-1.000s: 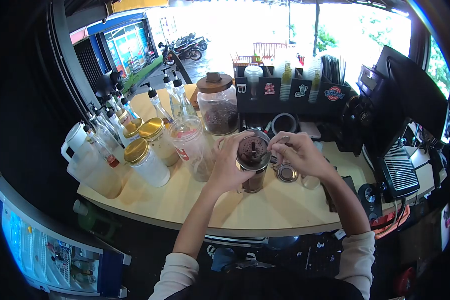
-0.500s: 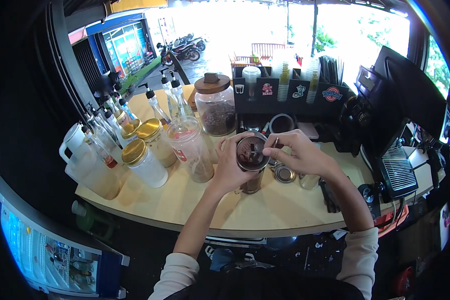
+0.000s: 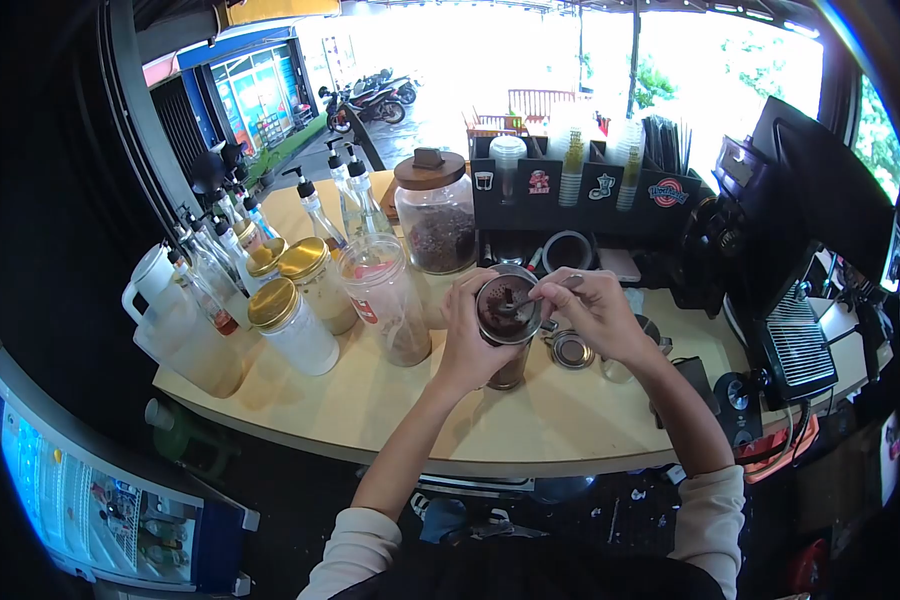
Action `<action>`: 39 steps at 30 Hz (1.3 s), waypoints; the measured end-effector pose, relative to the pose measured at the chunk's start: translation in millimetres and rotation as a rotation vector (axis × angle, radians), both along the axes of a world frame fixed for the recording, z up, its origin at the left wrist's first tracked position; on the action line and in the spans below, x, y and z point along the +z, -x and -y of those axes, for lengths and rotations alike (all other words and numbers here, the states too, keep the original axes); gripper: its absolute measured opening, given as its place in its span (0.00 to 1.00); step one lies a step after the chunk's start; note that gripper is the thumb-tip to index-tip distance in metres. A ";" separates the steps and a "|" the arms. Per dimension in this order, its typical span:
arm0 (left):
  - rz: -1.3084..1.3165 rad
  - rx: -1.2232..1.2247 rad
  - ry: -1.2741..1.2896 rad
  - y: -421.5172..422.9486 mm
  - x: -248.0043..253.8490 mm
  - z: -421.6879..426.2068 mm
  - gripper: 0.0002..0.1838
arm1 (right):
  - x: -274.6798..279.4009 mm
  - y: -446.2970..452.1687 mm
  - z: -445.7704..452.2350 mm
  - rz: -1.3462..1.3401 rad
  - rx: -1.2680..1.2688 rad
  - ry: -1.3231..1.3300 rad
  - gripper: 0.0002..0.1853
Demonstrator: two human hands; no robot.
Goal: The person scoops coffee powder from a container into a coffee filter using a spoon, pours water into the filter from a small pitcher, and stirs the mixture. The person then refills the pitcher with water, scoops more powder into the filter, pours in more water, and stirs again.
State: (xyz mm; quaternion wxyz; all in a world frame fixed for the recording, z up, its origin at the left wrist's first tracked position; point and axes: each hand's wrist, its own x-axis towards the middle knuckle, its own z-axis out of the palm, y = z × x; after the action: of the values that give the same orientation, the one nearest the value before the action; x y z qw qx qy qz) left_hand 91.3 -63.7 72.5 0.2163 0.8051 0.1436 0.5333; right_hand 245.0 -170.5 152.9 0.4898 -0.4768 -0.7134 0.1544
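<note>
My left hand (image 3: 465, 340) is wrapped round a round container (image 3: 489, 334) with brown powder (image 3: 493, 297) inside, its open top tilted toward me. In my right hand (image 3: 602, 318) is a metal spoon (image 3: 523, 304), pinched by the handle, with its bowl down inside the container at the powder. Below the container stands a glass (image 3: 510, 373) with brown contents, partly hidden by the container and my left hand. A round metal lid (image 3: 573, 349) lies on the counter just right of the container.
To the left stand a pink-topped clear canister (image 3: 380, 300), gold-lidded jars (image 3: 295, 325), a pitcher (image 3: 175, 320) and pump bottles (image 3: 315, 210). A wooden-lidded jar (image 3: 435, 220) and a black cup organizer (image 3: 590, 205) are behind. An espresso machine (image 3: 785, 250) is at the right.
My right hand has turned, and the spoon now lies slanted with its bowl showing in the container. The left hand still holds the container. The view has shifted slightly.
</note>
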 end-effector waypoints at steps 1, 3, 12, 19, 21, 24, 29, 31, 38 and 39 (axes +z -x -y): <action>0.017 -0.011 0.035 -1.7 -2.6 0.8 0.46 | -0.9 0.8 0.0 -0.038 -0.024 -0.055 0.11; 0.033 -0.025 0.066 -2.4 -3.7 2.2 0.46 | -9.5 4.7 2.5 0.011 -0.029 -0.063 0.11; 0.076 -0.108 0.195 -0.8 -3.3 0.9 0.45 | -16.3 5.5 7.3 -0.012 -0.096 -0.095 0.10; -0.001 -0.139 0.162 7.1 6.3 3.2 0.45 | -14.8 3.8 12.2 0.015 -0.097 -0.086 0.10; -0.011 -0.164 0.158 8.4 8.7 5.0 0.45 | -11.2 1.9 11.5 0.008 -0.096 -0.109 0.10; -0.034 -0.183 0.114 9.5 14.0 5.6 0.45 | -11.5 2.4 12.6 0.023 -0.077 -0.105 0.10; -0.190 -0.147 0.050 16.2 25.3 0.1 0.44 | -9.3 -1.1 10.0 0.061 -0.101 -0.143 0.10; -0.214 -0.153 0.057 16.8 23.3 -2.7 0.44 | -8.5 -2.3 10.5 0.127 -0.009 -0.018 0.10; -0.143 -0.211 0.095 13.0 18.2 -2.5 0.46 | 3.8 -8.2 3.8 0.010 0.086 0.105 0.09; -0.143 -0.213 0.093 11.1 17.2 -2.1 0.46 | 10.0 -10.1 2.2 0.046 0.048 0.079 0.09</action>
State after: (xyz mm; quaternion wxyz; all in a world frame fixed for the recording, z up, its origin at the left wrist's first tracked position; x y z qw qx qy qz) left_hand 80.2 -61.7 89.7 0.2981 0.8409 0.0970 0.4411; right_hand 255.0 -172.6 162.9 0.4502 -0.4820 -0.7290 0.1831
